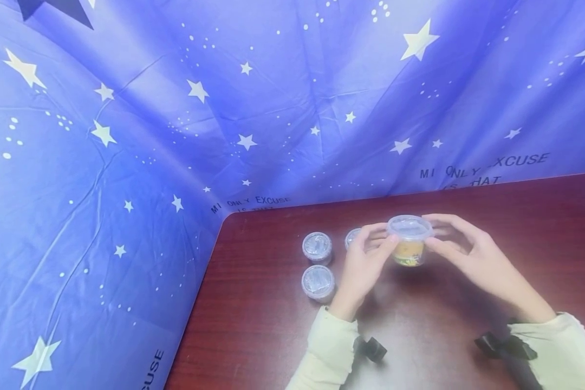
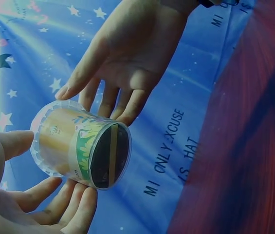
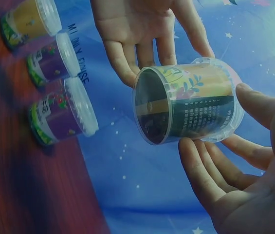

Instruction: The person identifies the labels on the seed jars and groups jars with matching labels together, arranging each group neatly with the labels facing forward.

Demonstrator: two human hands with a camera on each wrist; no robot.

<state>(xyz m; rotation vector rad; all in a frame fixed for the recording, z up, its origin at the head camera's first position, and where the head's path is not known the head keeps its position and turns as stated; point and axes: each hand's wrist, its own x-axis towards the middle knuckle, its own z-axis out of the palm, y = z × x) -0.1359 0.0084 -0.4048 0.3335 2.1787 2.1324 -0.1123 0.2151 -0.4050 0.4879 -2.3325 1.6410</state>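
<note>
Both hands hold one clear plastic tub (image 1: 409, 252) with a translucent lid, raised above the table. Its wrapper is yellow-orange with green leaves, plus a dark panel of white print in the right wrist view. Through its base (image 2: 110, 156) something dark shows, crossed by a tan strip. My left hand (image 1: 363, 265) grips the left side, thumb near the lid rim and fingers curved round the wall. My right hand (image 1: 482, 262) grips the opposite side in the same manner. The lid (image 1: 409, 226) sits on the tub.
Three similar lidded tubs stand at the left: a front tub (image 1: 318, 283), one behind it (image 1: 317, 246), and one partly hidden by my left hand (image 1: 352, 237). Two have purple wrappers. The reddish-brown table (image 1: 258, 319) meets a blue star-printed cloth (image 1: 273, 108) at its back and left.
</note>
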